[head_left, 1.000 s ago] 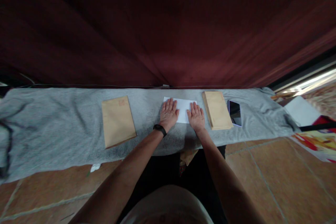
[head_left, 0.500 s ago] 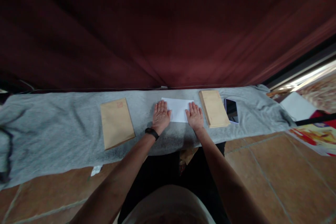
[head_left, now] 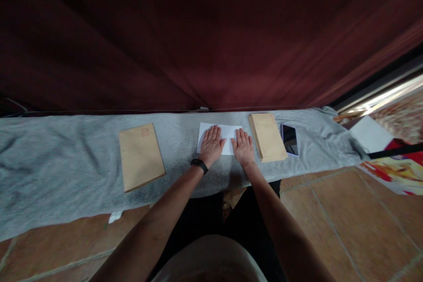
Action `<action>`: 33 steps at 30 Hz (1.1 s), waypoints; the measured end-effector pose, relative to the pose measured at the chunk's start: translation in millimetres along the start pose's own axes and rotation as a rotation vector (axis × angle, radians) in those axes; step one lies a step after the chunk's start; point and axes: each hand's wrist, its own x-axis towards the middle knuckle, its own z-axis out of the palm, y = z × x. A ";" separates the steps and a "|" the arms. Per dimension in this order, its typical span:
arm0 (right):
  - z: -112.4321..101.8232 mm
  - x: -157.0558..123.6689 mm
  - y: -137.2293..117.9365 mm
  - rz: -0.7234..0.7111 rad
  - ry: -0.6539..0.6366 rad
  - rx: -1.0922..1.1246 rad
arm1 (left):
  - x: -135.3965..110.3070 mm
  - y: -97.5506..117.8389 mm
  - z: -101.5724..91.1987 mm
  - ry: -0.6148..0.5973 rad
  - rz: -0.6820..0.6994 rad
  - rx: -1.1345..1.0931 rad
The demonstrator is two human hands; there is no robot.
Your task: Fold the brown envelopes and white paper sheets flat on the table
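A folded white sheet of paper (head_left: 228,132) lies flat on the grey cloth in front of me. My left hand (head_left: 212,143), with a black band on its wrist, rests palm down on the left half of the paper, fingers stretched out. On the paper's right end my right hand (head_left: 243,147) also lies flat, thumb pointing inward. Just right of that hand is a stack of brown envelopes (head_left: 269,136). Farther off to the left lies another brown envelope pile (head_left: 141,156) with a small red mark near its top corner.
The grey cloth (head_left: 82,154) covers a long, narrow surface against a dark red curtain (head_left: 211,44). A phone (head_left: 290,139) lies right of the stacked envelopes. At the far right are a white object (head_left: 372,133) and a colourful printed bag (head_left: 396,172). Tiled floor (head_left: 330,211) shows below.
My left hand has slid to the right across the paper, uncovering its left edge. My right hand stays flat near the right end. The view has shifted slightly.
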 end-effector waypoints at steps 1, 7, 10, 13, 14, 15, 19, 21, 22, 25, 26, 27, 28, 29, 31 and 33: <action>1.0 -0.1 0.4 -0.003 0.009 0.004 | -0.6 -6.1 -1.4 0.000 -0.010 0.005; 3.8 -1.5 2.1 -0.012 0.031 0.026 | -10.6 -33.3 -7.2 0.033 -0.083 0.032; 2.6 -1.3 1.7 -0.010 0.036 0.041 | -20.5 -41.1 -7.0 0.062 -0.109 0.035; -0.1 -1.5 0.6 -0.006 0.047 0.060 | -30.6 -45.6 -7.6 0.084 -0.138 0.037; -1.3 -2.3 0.2 -0.003 0.053 0.065 | -33.2 -46.2 -8.2 0.090 -0.147 0.038; -2.7 -3.8 -0.3 0.004 0.061 0.071 | -35.3 -46.4 -8.9 0.093 -0.154 0.039; -10.1 -17.4 -3.7 0.081 0.094 0.088 | -38.5 -44.6 -12.4 0.089 -0.165 0.046; -14.8 -26.4 -6.7 0.129 0.091 0.082 | -38.4 -43.5 -13.8 0.079 -0.164 0.057; -17.3 -30.3 -8.5 0.151 0.086 0.076 | -38.3 -43.1 -14.4 0.073 -0.162 0.064; -25.9 -36.3 -13.9 0.208 0.065 0.070 | -38.2 -42.4 -15.8 0.062 -0.162 0.081; -28.8 -36.3 -15.2 0.227 0.053 0.076 | -38.3 -42.2 -16.3 0.058 -0.164 0.083; -31.7 -35.4 -16.1 0.249 0.037 0.086 | -38.3 -42.0 -16.9 0.055 -0.167 0.081; -34.4 -33.9 -16.5 0.274 0.017 0.101 | -38.4 -41.7 -17.4 0.052 -0.170 0.077; -36.8 -32.0 -16.5 0.305 -0.006 0.125 | -38.5 -41.6 -17.9 0.050 -0.173 0.072; -40.5 -28.4 -15.6 0.370 -0.046 0.181 | -38.5 -41.4 -18.4 0.050 -0.175 0.062; -42.1 -26.0 -13.9 0.413 -0.062 0.225 | -38.5 -41.6 -18.1 0.056 -0.174 0.059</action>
